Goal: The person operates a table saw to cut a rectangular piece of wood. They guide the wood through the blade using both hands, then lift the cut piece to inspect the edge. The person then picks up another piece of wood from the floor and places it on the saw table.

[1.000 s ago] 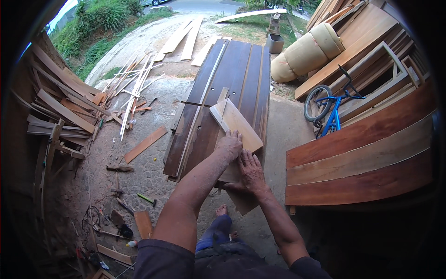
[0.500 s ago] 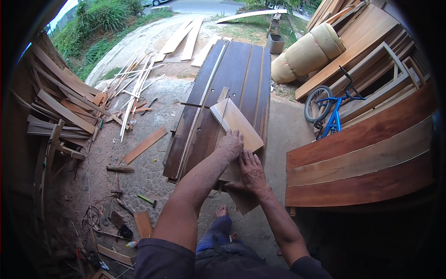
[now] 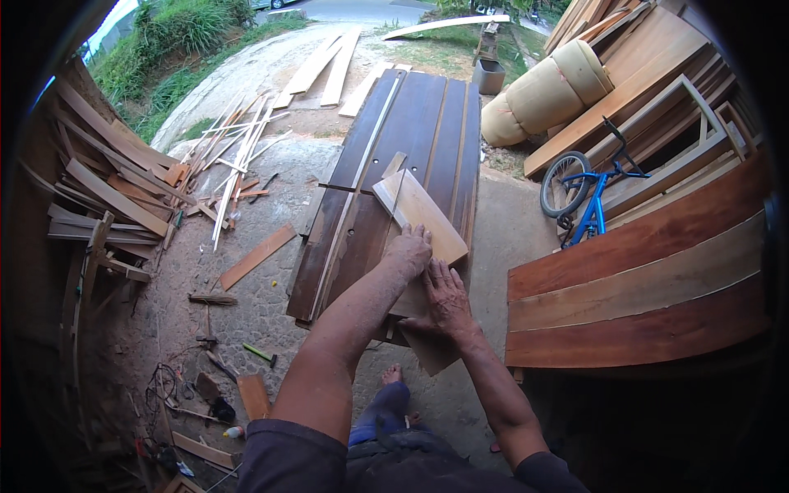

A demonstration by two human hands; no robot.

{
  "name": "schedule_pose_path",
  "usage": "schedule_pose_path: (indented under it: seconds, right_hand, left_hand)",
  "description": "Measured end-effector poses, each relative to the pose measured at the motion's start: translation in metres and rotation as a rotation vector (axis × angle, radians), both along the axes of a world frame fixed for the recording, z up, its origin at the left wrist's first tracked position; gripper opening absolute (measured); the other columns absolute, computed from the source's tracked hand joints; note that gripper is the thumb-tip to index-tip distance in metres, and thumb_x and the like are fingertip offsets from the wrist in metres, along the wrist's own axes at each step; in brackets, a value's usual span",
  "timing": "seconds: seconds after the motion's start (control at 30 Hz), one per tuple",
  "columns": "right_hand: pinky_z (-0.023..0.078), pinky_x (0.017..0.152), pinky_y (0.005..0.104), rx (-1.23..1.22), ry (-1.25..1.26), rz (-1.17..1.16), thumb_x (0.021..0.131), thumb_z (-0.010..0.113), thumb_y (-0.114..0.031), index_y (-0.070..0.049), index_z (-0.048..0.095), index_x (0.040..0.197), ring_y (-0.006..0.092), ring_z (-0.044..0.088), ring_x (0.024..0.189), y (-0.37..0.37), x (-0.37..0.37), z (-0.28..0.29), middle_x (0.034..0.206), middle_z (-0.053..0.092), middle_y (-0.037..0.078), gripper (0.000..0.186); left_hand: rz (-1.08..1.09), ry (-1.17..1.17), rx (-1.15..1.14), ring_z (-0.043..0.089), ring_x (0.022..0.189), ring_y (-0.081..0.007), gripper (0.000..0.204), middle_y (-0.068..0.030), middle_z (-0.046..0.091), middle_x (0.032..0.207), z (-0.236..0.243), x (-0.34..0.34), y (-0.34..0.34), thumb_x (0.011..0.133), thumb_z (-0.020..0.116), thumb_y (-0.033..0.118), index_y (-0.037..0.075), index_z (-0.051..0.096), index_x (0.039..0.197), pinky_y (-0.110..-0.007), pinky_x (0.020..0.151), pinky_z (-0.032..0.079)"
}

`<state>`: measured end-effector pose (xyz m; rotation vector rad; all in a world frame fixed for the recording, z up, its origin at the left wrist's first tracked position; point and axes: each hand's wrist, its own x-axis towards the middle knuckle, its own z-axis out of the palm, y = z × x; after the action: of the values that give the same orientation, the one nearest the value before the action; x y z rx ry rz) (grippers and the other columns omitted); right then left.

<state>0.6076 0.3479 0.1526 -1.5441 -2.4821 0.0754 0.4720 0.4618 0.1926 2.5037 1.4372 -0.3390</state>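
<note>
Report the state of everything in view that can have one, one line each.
Dark boards: lying side by side.
Pale board: lying slantwise over the dark boards.
Left hand: back up, fingers at the pale board.
Right hand: open, fingers extended.
Green-handled hammer: lying on the ground.
Reddish plank: lying flat.
Beige roll: rolled up.
Blue bicycle: partly visible.

shows two hands [image 3: 408, 249], one pale block [image 3: 431, 215] just ahead of them, one green-handled hammer [image 3: 256, 352] leftward, one bicycle [image 3: 592, 209] and one beige roll [image 3: 544, 94] rightward.
</note>
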Motion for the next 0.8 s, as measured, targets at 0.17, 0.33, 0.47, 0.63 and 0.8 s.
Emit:
schedule_pose_path:
  seconds: [0.17, 0.33, 0.47, 0.63, 0.8]
  right_hand:
    - [0.022, 0.118, 0.0503, -0.045, 0.054, 0.001, 0.092, 0.054, -0.042, -0.003, 0.034, 0.149, 0.0383, 0.031, 0.144, 0.003, -0.002, 0.014, 0.152, 0.034, 0.024, 0.072]
    - [0.023, 0.117, 0.0502, 0.039, -0.035, 0.018, 0.084, 0.061, -0.056, -0.003, 0.033, 0.15, 0.0396, 0.03, 0.143, 0.012, 0.007, -0.011, 0.152, 0.033, 0.025, 0.088]
    - [0.023, 0.117, 0.0492, -0.048, 0.038, 0.022, 0.073, 0.067, -0.067, -0.001, 0.03, 0.15, 0.0391, 0.03, 0.144, 0.006, 0.003, 0.013, 0.153, 0.032, 0.024, 0.108]
    - [0.027, 0.115, 0.0497, -0.072, 0.018, 0.003, 0.082, 0.062, -0.064, -0.004, 0.034, 0.149, 0.037, 0.032, 0.143, 0.006, 0.005, 0.019, 0.153, 0.034, 0.022, 0.095]
    - [0.037, 0.109, 0.0457, -0.089, 0.426, -0.341, 0.09, 0.061, -0.04, -0.003, 0.05, 0.138, 0.0349, 0.046, 0.132, 0.056, 0.027, 0.027, 0.141, 0.05, 0.019, 0.062]
  left_hand:
    - [0.004, 0.011, -0.005, 0.033, 0.141, -0.0438, 0.057, -0.0229, 0.029, 0.156, 0.002, 0.0, 0.005, 0.097, 0.046, 0.016, -0.002, 0.03, 0.149, -0.044, 0.109, 0.042]
    - [-0.011, 0.017, 0.013, 0.034, 0.14, -0.0437, 0.057, -0.023, 0.03, 0.155, 0.002, 0.004, 0.009, 0.096, 0.047, 0.015, -0.002, 0.032, 0.148, -0.045, 0.109, 0.042]
    - [-0.036, 0.018, 0.026, 0.035, 0.14, -0.0437, 0.058, -0.0232, 0.031, 0.154, 0.006, -0.001, 0.007, 0.096, 0.048, 0.016, -0.002, 0.032, 0.148, -0.044, 0.109, 0.042]
    - [-0.018, 0.016, 0.001, 0.035, 0.14, -0.0437, 0.059, -0.0235, 0.033, 0.154, 0.009, 0.0, 0.008, 0.094, 0.05, 0.014, -0.003, 0.032, 0.148, -0.044, 0.108, 0.043]
    - [-0.044, 0.038, 0.021, 0.035, 0.14, -0.0438, 0.056, -0.0225, 0.032, 0.154, 0.002, -0.003, 0.01, 0.097, 0.046, 0.015, -0.001, 0.032, 0.148, -0.044, 0.111, 0.04]
